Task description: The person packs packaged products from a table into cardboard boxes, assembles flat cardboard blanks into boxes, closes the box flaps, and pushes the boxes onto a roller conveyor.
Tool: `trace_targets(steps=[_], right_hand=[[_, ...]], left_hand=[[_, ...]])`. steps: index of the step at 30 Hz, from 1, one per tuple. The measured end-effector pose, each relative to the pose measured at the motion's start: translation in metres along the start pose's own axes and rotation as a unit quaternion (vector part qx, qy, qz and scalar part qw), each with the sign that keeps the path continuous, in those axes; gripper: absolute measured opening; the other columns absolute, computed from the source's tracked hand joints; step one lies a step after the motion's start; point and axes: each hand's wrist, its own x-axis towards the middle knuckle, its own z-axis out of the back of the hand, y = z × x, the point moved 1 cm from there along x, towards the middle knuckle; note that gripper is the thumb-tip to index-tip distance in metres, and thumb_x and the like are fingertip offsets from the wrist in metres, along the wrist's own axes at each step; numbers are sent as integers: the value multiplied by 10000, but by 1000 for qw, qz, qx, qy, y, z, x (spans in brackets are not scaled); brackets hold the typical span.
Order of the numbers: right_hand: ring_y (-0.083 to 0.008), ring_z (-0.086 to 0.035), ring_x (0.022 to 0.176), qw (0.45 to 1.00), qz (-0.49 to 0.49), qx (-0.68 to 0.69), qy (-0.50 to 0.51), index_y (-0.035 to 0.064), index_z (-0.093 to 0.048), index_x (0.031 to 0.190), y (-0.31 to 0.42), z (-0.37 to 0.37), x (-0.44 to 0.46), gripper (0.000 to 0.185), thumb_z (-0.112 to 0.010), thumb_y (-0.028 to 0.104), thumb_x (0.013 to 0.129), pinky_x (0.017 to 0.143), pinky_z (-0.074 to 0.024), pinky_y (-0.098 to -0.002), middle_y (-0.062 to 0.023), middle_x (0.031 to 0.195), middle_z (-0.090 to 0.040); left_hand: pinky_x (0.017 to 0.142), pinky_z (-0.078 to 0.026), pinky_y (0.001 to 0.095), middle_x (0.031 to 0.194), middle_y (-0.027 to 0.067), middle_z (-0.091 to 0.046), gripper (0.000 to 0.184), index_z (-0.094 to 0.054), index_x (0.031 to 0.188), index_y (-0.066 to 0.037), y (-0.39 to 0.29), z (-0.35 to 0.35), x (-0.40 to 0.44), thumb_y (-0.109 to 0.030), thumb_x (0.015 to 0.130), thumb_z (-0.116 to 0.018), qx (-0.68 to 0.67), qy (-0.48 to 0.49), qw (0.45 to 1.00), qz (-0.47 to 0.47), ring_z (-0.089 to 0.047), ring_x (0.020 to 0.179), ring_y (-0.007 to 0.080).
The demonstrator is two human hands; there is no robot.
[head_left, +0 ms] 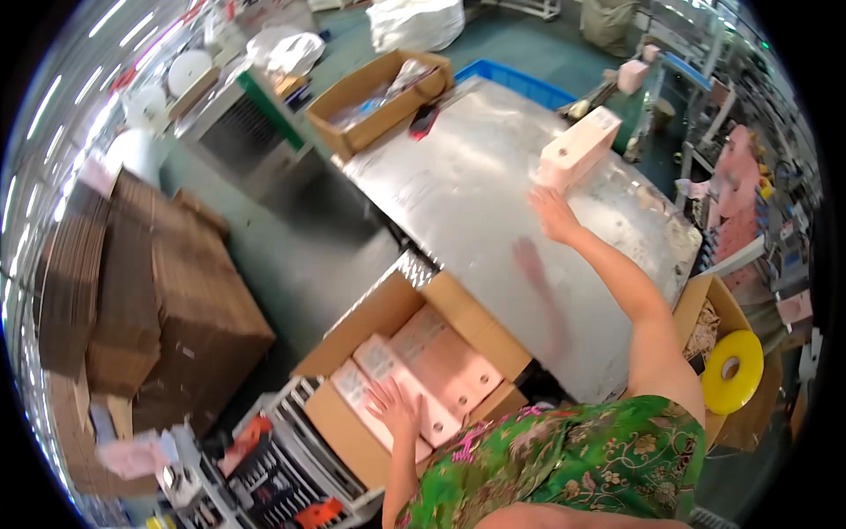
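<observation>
My left hand [394, 411] lies with spread fingers on the pink boxes [404, 377] packed side by side in an open cardboard carton [352, 436]. Those boxes have printed labels and small round holes near their ends. My right hand [553, 216] is stretched over the metal table [467, 194], its fingers extended at the near end of another pink box [579, 146]. Fingertips and box look very close; whether they touch, I cannot tell.
A cardboard box with plastic bags [379, 99] and a blue crate [515, 81] are by the table's far edge. Flattened cartons [176, 291] are stacked left. A yellow tape roll [732, 372] leans on a carton at right. Machinery [291, 476] borders the packed carton.
</observation>
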Motion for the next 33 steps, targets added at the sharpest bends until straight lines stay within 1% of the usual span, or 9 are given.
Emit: trace_targets(steps=[6,10,11,12,16,21,24,26,33], right_hand=[[-339,-532,1133,985,-124,-100,64,115,-561,1179,-122,-7,84,646,-785,245,588,958,-444,-460,-121,1190,-571],[-344,-613,975,993,21,-109,30,41,-638,987,-191,-57,104,244,-546,228,859,873,-468,-470,-179,969,-648],[-340,-577,1050,969,-21,-123,211,58,-616,1039,-158,-14,119,251,-577,194,832,920,-442,-462,-187,1039,-623],[-359,-536,1097,981,17,-185,55,62,-574,1082,-225,-103,106,339,-644,156,764,944,-423,-448,-181,1088,-590],[-385,-531,1031,984,92,-80,129,33,-552,1038,-146,-24,95,530,-763,195,580,916,-428,-449,-201,1057,-568],[-373,-571,870,951,227,123,168,45,-644,814,-8,40,44,387,-810,284,559,837,-418,-472,-166,855,-616],[-323,-535,1148,873,383,233,194,69,-616,1108,44,76,11,614,-792,405,625,1013,-385,-461,-130,1123,-615],[-373,-388,1339,851,354,313,229,68,-521,1317,51,87,3,647,-734,344,771,1087,-326,-484,-173,1330,-506],[-386,-434,1252,979,-7,201,40,51,-565,1223,-73,57,35,553,-747,266,747,1058,-351,-477,-212,1262,-510]], left_hand=[[1062,-47,743,1609,183,-90,713,-417,1443,-170,-50,8,0,-488,832,-604,41,82,995,-33,-41,1468,444],[1080,-61,724,1614,168,-59,691,-424,1434,-171,-37,-6,-10,-384,809,-625,45,83,995,17,-56,1466,440],[1086,-73,711,1611,173,-61,688,-420,1435,-168,-40,-3,-12,-364,809,-629,36,96,994,39,-61,1465,438],[1093,-85,698,1607,179,-63,686,-416,1435,-166,-46,4,-8,-344,809,-633,25,110,992,52,-67,1464,435],[1103,-135,654,1575,228,-105,702,-388,1441,-137,-66,30,22,-279,806,-652,-17,61,998,31,-93,1456,426],[1127,-200,564,1534,275,-127,751,-351,1451,-68,-140,66,109,-248,807,-692,-117,-67,985,-107,-136,1431,447],[1131,-232,537,1514,294,-146,738,-344,1450,-45,-222,90,155,-217,828,-703,-203,-84,951,-218,-185,1403,476],[1125,-242,544,1502,304,-174,745,-336,1452,-30,-271,96,168,-226,833,-703,-255,-73,924,-274,-209,1387,498],[998,-412,570,1539,306,-154,806,-310,1501,-192,-350,107,168,-468,822,-647,-84,66,934,-341,-307,1323,552]])
